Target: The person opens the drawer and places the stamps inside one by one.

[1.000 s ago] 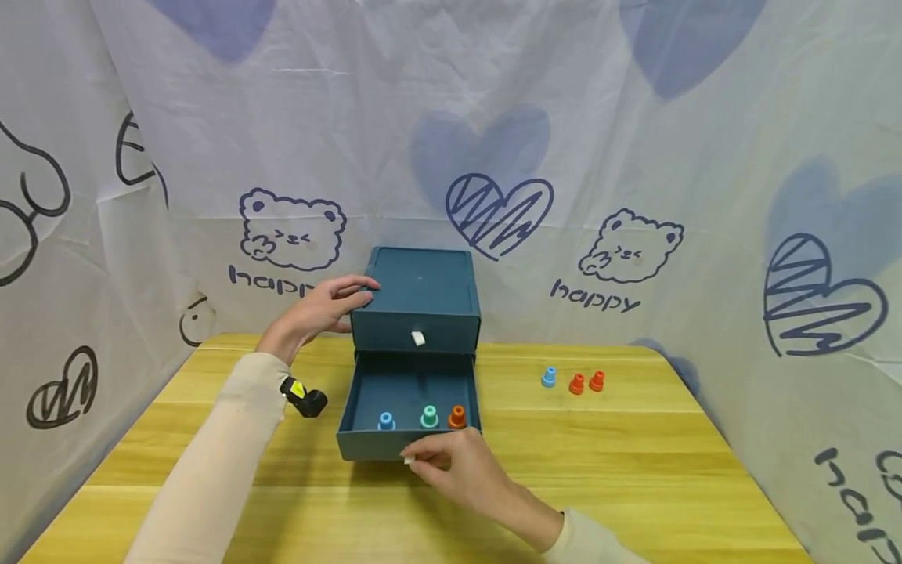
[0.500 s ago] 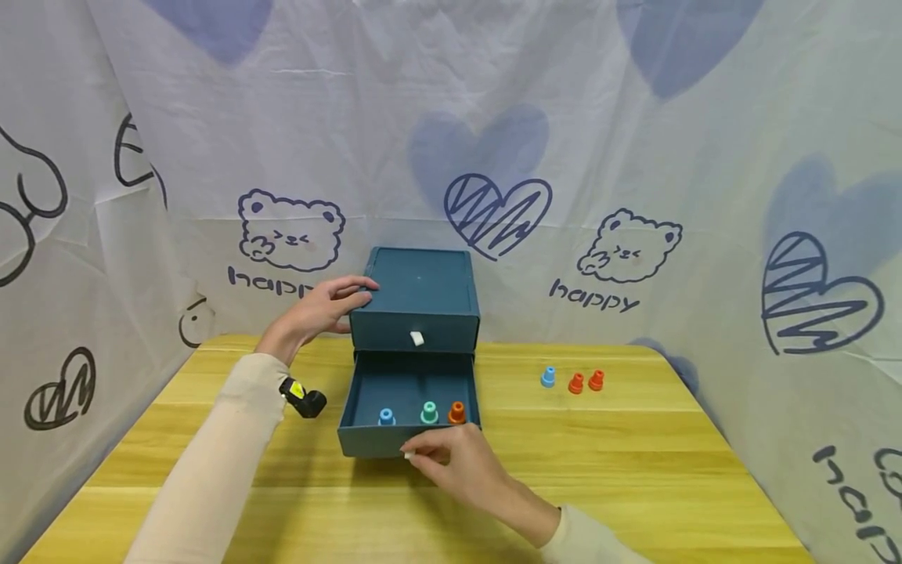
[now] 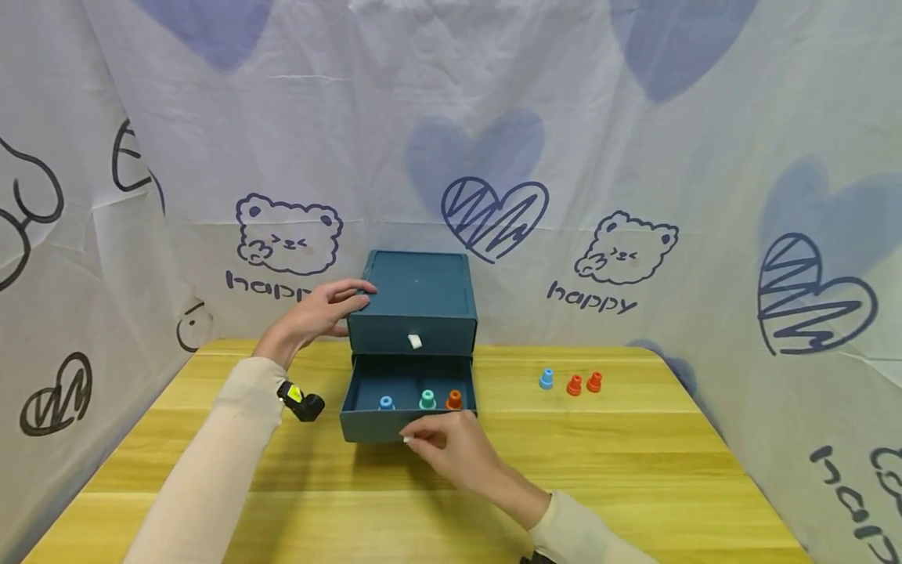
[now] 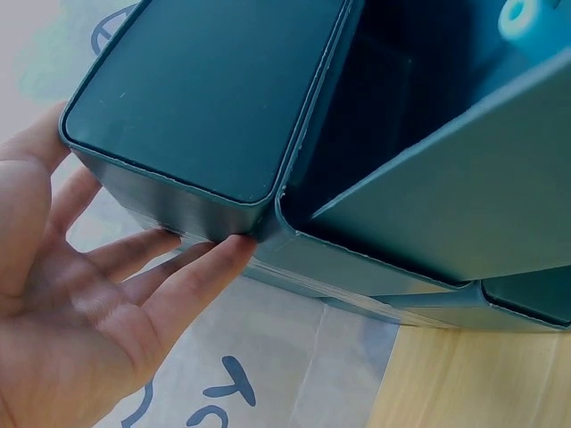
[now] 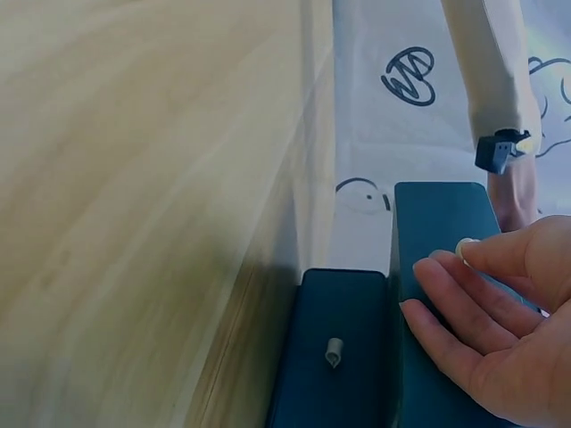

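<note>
Fingers, head view: the right hand [image 3: 458, 450] pinches a white knob [image 3: 406, 439] between thumb and forefinger, in front of the teal cabinet [image 3: 420, 283]; the left hand [image 3: 320, 309] lies against the cabinet's upper left edge, fingers extended and gripping nothing.
Pulled-out drawer [image 3: 366, 428], head view: juts forward from the cabinet, its front at the right hand.
Pegs in the drawer, head view: a blue peg [image 3: 386, 403], a green peg [image 3: 427, 399] and an orange peg [image 3: 454, 400], left to right, ahead of the cabinet's body and just behind the drawer's front wall.
Top drawer [image 3: 380, 335], head view: flush with the cabinet front, bearing a small white handle [image 3: 415, 341].
Loose pegs, head view: to the cabinet's right and well apart from it, a light-blue peg [image 3: 546, 380] nearest, then two red pegs [image 3: 574, 385] side by side.
Wooden table [image 3: 606, 470], head view: under the cabinet.
Printed sheet [image 3: 395, 86], head view: behind the cabinet, with hearts, bear faces and "happy".
Left hand, left wrist view: palm visible, fingertips touching the cabinet's side.
Right hand, right wrist view: thumb and forefinger tips meet; the other fingers extend along the drawer front.
Lower front [image 5: 343, 308], right wrist view: on the cabinet below the pulled-out drawer, with its own pale handle [image 5: 334, 350].
</note>
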`<state>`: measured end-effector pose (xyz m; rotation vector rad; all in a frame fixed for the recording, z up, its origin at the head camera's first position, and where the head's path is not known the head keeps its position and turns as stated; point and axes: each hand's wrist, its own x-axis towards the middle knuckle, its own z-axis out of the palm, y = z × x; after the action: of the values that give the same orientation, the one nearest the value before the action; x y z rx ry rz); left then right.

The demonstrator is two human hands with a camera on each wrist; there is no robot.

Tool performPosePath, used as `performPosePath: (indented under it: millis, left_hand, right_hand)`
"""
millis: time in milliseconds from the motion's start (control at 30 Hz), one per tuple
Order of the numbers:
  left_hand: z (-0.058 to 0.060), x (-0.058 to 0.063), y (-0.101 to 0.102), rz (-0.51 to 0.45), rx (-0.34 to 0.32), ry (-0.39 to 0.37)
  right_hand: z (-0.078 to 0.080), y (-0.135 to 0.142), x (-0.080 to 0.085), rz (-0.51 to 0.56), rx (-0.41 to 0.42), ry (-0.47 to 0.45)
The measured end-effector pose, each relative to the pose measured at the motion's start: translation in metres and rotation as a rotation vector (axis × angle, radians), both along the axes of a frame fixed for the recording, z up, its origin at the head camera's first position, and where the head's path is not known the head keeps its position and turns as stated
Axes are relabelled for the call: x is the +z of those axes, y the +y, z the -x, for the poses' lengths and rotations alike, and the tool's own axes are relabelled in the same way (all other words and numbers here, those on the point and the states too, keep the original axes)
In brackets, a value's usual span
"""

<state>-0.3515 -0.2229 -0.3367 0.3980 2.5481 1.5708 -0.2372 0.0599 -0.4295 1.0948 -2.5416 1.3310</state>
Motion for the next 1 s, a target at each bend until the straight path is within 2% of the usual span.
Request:
performPosePath:
  millis: [233, 667, 1000]
  left_hand:
    - [0.001, -0.001, 0.0, -0.004, 0.005, -0.008]
    - [0.002, -0.002, -0.001, -0.019, -0.014, -0.009]
    - [0.002, -0.001, -0.003, -0.025, -0.024, -0.016]
  right_hand:
    - [0.014, -0.004, -0.002, 0.0, -0.033, 0.019]
    - [0.043, -0.011, -0.001, -0.044, -0.095, 0.113]
    - [0.062, -0.012, 0.0, -0.066, -0.095, 0.08]
